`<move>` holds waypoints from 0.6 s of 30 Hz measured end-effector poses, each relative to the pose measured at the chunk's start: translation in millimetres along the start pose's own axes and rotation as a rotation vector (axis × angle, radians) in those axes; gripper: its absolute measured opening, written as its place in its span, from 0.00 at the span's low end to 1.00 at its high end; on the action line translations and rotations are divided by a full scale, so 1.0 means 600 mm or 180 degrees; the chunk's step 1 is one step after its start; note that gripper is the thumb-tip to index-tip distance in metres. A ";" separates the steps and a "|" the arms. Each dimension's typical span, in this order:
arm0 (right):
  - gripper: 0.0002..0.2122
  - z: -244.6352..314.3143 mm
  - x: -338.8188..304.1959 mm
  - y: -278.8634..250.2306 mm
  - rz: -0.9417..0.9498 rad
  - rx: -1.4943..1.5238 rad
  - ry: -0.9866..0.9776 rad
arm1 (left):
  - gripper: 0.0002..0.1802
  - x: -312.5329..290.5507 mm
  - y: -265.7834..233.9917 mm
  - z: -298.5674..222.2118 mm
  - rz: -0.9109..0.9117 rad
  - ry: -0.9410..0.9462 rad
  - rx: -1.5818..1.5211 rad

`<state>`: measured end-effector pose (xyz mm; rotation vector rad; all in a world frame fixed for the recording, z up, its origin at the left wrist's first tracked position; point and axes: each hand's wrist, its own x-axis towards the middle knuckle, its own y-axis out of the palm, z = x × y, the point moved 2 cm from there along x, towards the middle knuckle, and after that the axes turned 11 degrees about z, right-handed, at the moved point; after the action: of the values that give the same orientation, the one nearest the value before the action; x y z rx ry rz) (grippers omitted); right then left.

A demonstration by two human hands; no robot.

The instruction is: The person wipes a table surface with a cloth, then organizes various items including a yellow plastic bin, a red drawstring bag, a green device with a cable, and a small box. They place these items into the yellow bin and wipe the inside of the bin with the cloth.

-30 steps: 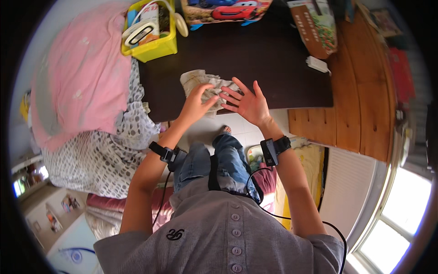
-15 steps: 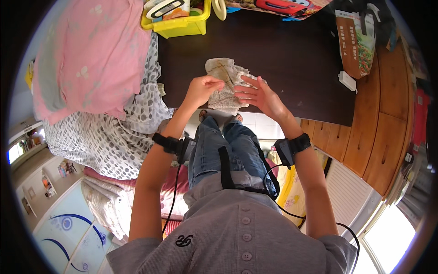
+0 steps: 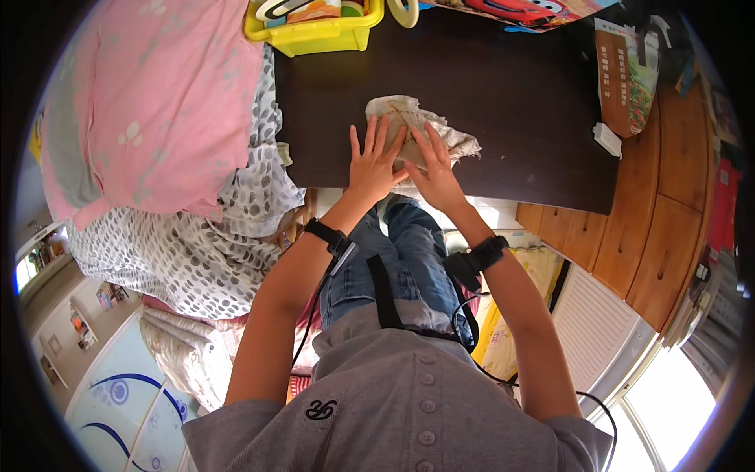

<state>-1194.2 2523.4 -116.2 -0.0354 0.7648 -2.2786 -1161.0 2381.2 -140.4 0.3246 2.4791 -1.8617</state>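
Observation:
A worn, off-white cloth with brownish stains (image 3: pixel 393 108) lies crumpled near the front edge of the dark table (image 3: pixel 472 86). My left hand (image 3: pixel 373 165) rests with spread fingers over the cloth's left side, some of them reaching onto the table. Flat on the middle of the cloth is my right hand (image 3: pixel 432 169), its fingers also stretched out. The two thumbs come close together at the near side. Part of the cloth is hidden under both hands, and a frayed corner sticks out to the right.
At the back left stands a yellow basket (image 3: pixel 314 39) with mixed items. A brown paper bag (image 3: pixel 625 86) and a white box-shaped object (image 3: pixel 606 140) sit at the right. Pink bedding (image 3: pixel 157 102) over a dotted sheet (image 3: pixel 173 259) borders the left; wooden drawers (image 3: pixel 661 197) border the right.
Both hands have come down onto the cloth and flattened out; the left one was curled above it before. The cloth now spreads farther right.

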 end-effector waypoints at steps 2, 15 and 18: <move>0.28 -0.020 0.006 0.043 -0.0117 -0.0646 0.0035 | 0.42 -0.006 -0.002 0.010 -0.0049 0.0031 -0.0012; 0.23 0.112 0.109 0.222 0.0941 -0.2256 -0.0570 | 0.19 -0.021 -0.095 0.216 -0.0766 -0.0305 -0.1380; 0.20 0.083 0.118 0.199 0.0504 -0.2208 -0.1136 | 0.21 0.030 -0.083 0.216 -0.0868 -0.0374 -0.1207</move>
<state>-1159.6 2384.5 -152.7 -0.6566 1.2637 -1.6946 -1201.2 2247.7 -133.0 -0.1360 2.8259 -1.3796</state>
